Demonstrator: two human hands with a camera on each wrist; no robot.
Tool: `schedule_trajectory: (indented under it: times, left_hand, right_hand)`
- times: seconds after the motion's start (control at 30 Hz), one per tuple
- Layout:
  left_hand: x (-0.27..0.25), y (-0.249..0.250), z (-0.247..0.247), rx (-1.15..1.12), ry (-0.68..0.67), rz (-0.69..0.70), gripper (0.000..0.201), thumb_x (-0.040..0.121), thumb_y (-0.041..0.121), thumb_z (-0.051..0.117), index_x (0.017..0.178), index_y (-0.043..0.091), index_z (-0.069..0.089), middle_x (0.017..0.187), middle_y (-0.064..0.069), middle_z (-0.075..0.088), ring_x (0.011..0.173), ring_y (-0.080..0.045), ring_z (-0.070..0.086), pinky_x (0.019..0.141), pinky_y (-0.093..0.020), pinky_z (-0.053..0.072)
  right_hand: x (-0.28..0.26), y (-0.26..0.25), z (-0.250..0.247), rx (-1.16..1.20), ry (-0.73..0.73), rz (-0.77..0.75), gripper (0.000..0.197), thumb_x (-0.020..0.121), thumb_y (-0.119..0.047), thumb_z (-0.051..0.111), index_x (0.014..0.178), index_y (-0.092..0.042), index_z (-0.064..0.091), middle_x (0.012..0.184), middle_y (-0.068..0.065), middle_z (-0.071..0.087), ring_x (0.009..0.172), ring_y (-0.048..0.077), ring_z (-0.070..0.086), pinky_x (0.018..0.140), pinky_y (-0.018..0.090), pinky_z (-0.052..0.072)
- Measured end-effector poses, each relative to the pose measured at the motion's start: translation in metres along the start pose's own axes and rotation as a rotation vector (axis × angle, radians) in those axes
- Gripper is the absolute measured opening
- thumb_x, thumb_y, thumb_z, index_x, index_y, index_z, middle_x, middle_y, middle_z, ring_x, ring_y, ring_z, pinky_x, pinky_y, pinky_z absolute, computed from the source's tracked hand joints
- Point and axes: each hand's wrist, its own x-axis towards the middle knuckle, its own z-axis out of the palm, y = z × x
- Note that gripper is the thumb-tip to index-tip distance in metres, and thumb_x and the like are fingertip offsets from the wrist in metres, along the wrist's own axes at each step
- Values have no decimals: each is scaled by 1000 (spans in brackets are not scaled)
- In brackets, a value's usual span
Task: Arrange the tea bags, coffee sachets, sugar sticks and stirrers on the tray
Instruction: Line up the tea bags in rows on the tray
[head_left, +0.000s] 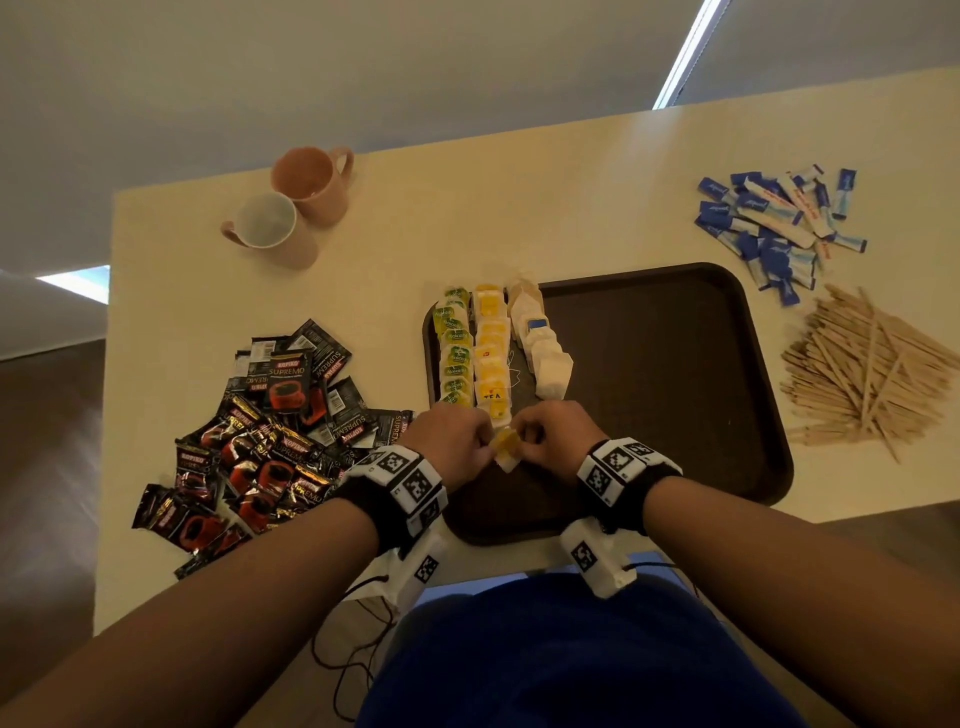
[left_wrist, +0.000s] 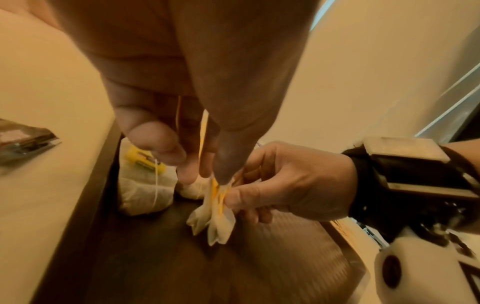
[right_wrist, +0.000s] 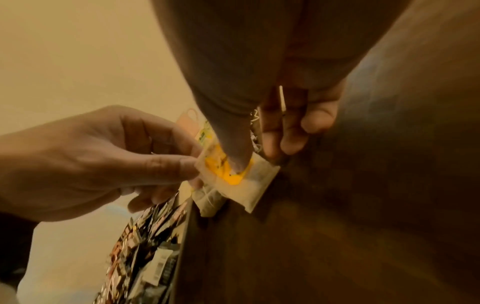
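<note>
Head view: both hands' grips pinch a yellow tea bag (head_left: 505, 448); sachets (head_left: 289, 385) read "KOPIKO SUPREMO".

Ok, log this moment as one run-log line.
stage: tea bags | left hand and right hand: both pinch yellow tea bag above tray | coffee sachets, sugar sticks, stirrers: off tray

Stirrers (head_left: 872, 374) cut off at the right edge; tea-bag labels (head_left: 457, 358) unreadably small.

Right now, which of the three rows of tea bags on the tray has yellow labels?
The middle row of yellow-labelled tea bags, between the green-labelled row at the dark brown tray's left edge and the plain white row.
</note>
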Motion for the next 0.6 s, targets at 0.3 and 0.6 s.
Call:
schedule_trajectory:
  times: [0.3,0.6]
  left_hand:
    - [9,-1,-6,-127,112,-51,26,92,26,67,117,21,66,112,-2,68,106,-21,61,96,-38,52]
    - [3,-2,1,-60,7,28,25,95,27,62,118,21,69,117,-2,68,112,-20,60,99,-38,50]
  right_hand:
    - [8,-3,5,84,32,196,25,89,-27,71,67,-18,62,71,1,63,71,15,61,62,24,45]
    - [6,-6,3,304,15,255,13,87,-17,75,89,-8,66,75,11,74,65,19,73,68,30,62]
